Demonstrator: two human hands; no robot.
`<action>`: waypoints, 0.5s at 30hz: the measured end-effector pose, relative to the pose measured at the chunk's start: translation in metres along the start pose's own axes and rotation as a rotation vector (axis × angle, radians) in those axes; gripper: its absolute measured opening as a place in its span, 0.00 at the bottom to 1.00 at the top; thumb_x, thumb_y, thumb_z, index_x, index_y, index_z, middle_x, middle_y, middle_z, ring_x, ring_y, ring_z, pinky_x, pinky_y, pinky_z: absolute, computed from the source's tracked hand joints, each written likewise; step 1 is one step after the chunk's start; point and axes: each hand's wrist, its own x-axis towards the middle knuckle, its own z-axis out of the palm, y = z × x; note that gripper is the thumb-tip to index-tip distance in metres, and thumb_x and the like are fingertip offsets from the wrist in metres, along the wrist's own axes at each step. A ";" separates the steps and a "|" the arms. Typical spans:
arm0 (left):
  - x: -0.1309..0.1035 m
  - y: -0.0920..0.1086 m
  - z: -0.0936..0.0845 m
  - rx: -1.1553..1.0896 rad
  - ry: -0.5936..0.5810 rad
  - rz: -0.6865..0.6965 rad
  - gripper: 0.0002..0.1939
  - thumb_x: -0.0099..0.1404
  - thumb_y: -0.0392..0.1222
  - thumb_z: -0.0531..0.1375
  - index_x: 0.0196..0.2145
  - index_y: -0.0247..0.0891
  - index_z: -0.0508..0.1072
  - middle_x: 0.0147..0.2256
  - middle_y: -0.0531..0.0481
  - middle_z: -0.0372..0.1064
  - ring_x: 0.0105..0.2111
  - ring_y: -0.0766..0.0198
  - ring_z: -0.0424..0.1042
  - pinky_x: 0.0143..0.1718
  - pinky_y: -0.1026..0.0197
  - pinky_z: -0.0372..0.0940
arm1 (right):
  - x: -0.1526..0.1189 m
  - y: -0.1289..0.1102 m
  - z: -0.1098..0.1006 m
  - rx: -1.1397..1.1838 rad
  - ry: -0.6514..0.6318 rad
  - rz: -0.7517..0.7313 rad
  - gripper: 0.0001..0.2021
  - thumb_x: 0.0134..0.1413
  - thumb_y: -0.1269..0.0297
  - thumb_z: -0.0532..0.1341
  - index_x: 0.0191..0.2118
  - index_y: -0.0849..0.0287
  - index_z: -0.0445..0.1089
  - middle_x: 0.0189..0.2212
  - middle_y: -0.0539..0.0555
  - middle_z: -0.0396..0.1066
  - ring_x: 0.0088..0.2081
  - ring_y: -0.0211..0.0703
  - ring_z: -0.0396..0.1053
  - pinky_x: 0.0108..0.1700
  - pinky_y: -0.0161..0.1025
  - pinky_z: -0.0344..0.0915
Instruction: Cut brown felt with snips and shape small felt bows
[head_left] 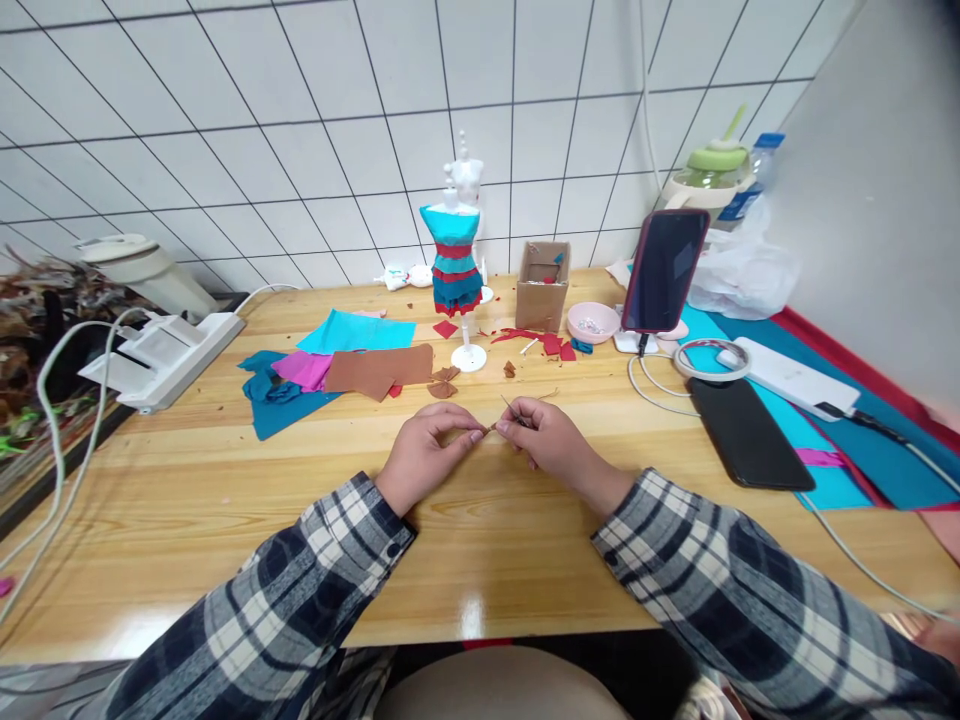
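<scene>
Low over the table, my left hand [431, 448] and my right hand [551, 440] meet, each closed in a pinch. Between their fingertips is a small twisted piece of brown paper [490, 429]. A thin dark pointed tool [511, 406] sticks up from my right hand; its kind is not clear. Just beyond the hands lie cut brown paper scraps [442, 388] and a brown paper sheet [382, 370]. Behind them a small white dress form [469, 357] stands upright, wearing a turquoise, teal and red ruffled paper dress [454, 262].
Turquoise paper [360, 332] and teal paper [289, 412] lie left. A cardboard box [541, 300], pink bowl [592, 322] and red scraps [553, 345] stand behind right. Further right are a propped phone [666, 270], a black phone [752, 435] and a white power bank [791, 375] with cables.
</scene>
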 end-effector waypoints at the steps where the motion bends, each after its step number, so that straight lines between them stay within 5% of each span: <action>1: 0.000 0.000 0.000 0.003 0.005 -0.006 0.07 0.60 0.43 0.62 0.31 0.39 0.79 0.34 0.46 0.75 0.37 0.60 0.72 0.44 0.58 0.66 | 0.000 0.000 0.000 -0.018 -0.001 -0.006 0.11 0.51 0.56 0.59 0.28 0.58 0.62 0.19 0.44 0.60 0.19 0.32 0.56 0.22 0.32 0.54; 5: 0.000 -0.004 -0.003 0.029 0.024 -0.030 0.07 0.60 0.43 0.62 0.31 0.39 0.78 0.33 0.47 0.75 0.36 0.60 0.72 0.43 0.58 0.66 | 0.000 0.000 -0.007 -0.181 0.035 -0.072 0.11 0.54 0.54 0.57 0.34 0.57 0.65 0.19 0.44 0.59 0.22 0.35 0.58 0.25 0.33 0.55; 10: -0.001 -0.009 -0.006 0.124 0.020 0.017 0.07 0.59 0.44 0.63 0.31 0.42 0.80 0.31 0.48 0.75 0.35 0.60 0.71 0.41 0.58 0.64 | 0.004 0.002 -0.028 -0.693 0.190 -0.103 0.13 0.53 0.56 0.59 0.43 0.55 0.64 0.26 0.49 0.69 0.28 0.41 0.65 0.31 0.36 0.55; 15: -0.004 -0.010 -0.002 0.201 -0.055 0.048 0.04 0.56 0.44 0.66 0.27 0.43 0.80 0.31 0.48 0.75 0.35 0.59 0.70 0.40 0.58 0.63 | 0.006 0.004 -0.035 -0.891 0.115 -0.181 0.09 0.54 0.60 0.59 0.41 0.54 0.69 0.35 0.53 0.74 0.37 0.45 0.69 0.37 0.39 0.58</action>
